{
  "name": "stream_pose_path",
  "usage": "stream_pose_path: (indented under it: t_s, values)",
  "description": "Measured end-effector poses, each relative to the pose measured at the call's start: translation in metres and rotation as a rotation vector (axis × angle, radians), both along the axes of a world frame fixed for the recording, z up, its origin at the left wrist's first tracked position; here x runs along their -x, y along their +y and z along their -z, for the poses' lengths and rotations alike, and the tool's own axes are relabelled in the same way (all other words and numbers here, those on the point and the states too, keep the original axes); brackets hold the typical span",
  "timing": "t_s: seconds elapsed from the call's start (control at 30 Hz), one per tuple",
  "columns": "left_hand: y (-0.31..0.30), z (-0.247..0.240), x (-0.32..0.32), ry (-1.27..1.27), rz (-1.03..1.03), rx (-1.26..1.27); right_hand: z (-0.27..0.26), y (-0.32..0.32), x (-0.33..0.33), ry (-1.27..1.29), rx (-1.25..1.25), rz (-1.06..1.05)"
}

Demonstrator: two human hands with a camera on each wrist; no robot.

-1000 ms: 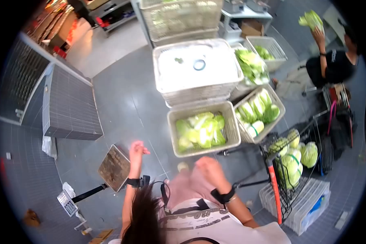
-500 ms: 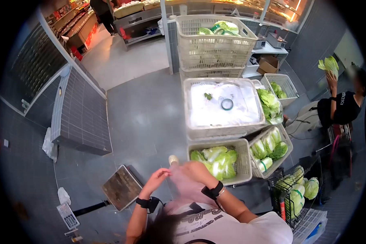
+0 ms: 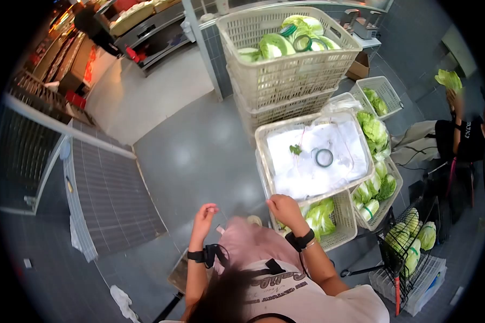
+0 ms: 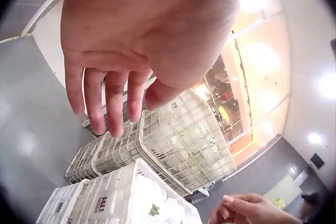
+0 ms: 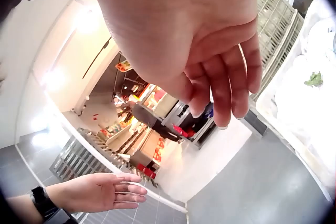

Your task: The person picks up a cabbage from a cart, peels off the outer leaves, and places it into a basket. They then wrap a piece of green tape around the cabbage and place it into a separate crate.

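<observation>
Hovering left hand: fingers loosely apart, empty, above open grey floor.
Right hand: fingers relaxed together, empty, just beside lined crate near rim.

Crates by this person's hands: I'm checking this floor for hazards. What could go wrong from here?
1. The right hand is near the corner of the lined crate, which sits on a stack; a shove might shift it.
2. The floor scale lies close behind the person; a step back could mean a trip.
</observation>
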State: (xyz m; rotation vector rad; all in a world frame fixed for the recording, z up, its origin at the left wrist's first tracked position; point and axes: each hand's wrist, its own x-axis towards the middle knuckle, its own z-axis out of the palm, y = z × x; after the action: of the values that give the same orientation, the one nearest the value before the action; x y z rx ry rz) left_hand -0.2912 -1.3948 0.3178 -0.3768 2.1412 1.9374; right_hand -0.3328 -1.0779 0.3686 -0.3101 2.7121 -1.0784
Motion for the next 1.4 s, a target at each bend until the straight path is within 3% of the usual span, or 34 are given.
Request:
stream_pose_path:
  t_s: [0.23,0.37,0.5,0.57,0.73,0.83,0.93,1.1,1.2,1.23,1.3,1.4]
  values:
    - [-0.04,-0.001,0.18,0.023,0.134,-0.026,0.009,-0.016,0.098,0.006,-0.043,0.296]
    - [-0.073,-0.005,0.309,0.129,0.308,0.11,0.009,-0.03,0.148,-0.171,-0.313,0.222]
    - [-0.091,-0.061,0.444,0.207,0.392,0.177,0.0,-0.057,0.207,-0.165,-0.136,0.412]
    - [-0.079,-0.091,0.503,0.333,0.371,0.102,-0.015,-0.065,0.234,-0.129,-0.103,0.503]
    - [-0.031,-0.168,0.628,0.362,0.467,-0.031,-0.037,-0.05,0.312,0.02,-0.069,0.882]
    - [0.001,-0.193,0.679,0.451,0.619,0.127,-0.046,-0.031,0.355,0.158,-0.038,1.072]
    - [0.04,-0.223,0.713,0.374,0.749,0.064,-0.062,-0.009,0.395,0.228,-0.006,1.198]
    - [0.1,-0.251,0.78,0.524,1.203,0.414,-0.085,0.015,0.444,0.391,0.012,1.302]
    - [0.131,-0.268,0.804,0.675,1.45,0.67,-0.098,0.02,0.46,0.306,0.478,1.365]
    - [0.141,-0.267,0.814,0.758,1.509,0.641,-0.111,0.022,0.461,0.146,0.9,1.35]
    - [0.166,-0.258,0.843,0.935,1.64,0.572,-0.133,0.016,0.479,0.084,0.699,1.279]
    - [0.211,-0.24,0.878,0.968,1.845,0.725,-0.152,0.012,0.514,0.118,0.358,1.14]
